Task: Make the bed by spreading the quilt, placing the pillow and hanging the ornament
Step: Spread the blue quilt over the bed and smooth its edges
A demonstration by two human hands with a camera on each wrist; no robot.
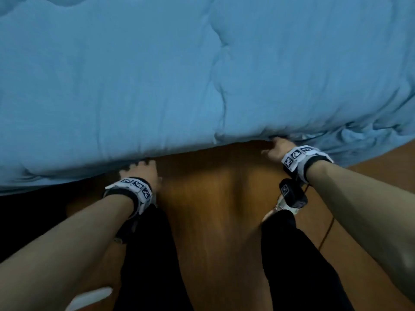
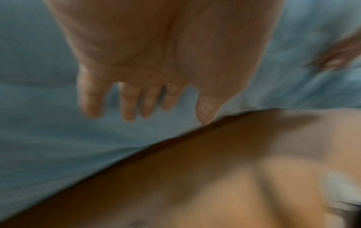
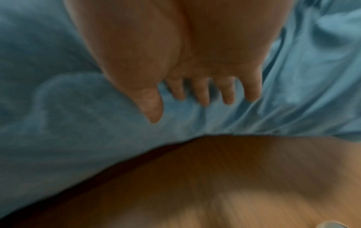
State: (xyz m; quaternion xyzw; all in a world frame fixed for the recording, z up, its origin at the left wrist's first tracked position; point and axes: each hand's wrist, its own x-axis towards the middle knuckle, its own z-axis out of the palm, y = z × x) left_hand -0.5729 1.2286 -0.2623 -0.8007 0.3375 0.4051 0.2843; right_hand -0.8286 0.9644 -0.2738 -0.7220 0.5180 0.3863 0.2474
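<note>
1. Nearest the head camera are two bare forearms, each with a marker-printed wristband (image 1: 132, 189), reaching down and forward over legs in black trousers (image 1: 148, 254).
2. The left hand (image 1: 140, 171) sits at the lower edge of the blue quilt (image 1: 157, 75). In the left wrist view its fingers (image 2: 129, 104) are spread and fairly straight in front of the cloth, the thumb tip at the hem; they are released, gripping nothing.
3. The right hand (image 1: 277, 147) is at the quilt's edge further right, where the fabric bunches into wrinkles. In the right wrist view its fingers (image 3: 203, 92) are extended and slightly apart against the quilt, also released; whether they press the cloth cannot be told through the blur.
4. The quilt lies spread across the bed, filling the upper part of the head view, its hem hanging over the brown wooden floor (image 1: 213, 198).
5. A thin dark cable (image 1: 326, 232) runs along the floor beside the right leg.
</note>
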